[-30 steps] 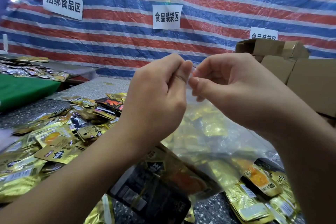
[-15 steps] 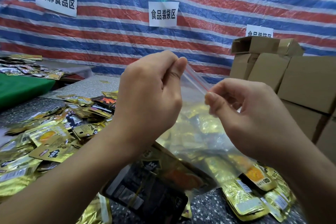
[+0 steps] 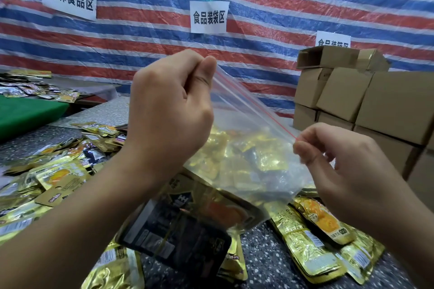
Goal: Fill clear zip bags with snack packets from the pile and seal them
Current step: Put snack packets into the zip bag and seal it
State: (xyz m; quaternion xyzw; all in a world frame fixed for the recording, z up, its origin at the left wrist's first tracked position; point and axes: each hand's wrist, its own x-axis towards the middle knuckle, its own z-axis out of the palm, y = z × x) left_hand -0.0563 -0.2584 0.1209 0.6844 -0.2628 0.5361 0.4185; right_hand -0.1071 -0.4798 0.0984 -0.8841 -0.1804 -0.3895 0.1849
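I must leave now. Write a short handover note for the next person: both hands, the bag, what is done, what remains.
Left hand pinches one end of the zip strip; right hand pinches the other end.
Clear zip bag is held up over the table, already filled with snack packets.
Whether the strip is closed along its whole length cannot be told.
Left: check the seal, set the bag aside, fill more bags from the pile.

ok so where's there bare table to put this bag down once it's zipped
Bare speckled table shows between the black packet and the gold packets at lower right. Another bare stretch lies behind the pile, before the striped tarp. The left is crowded; cardboard boxes block the right.
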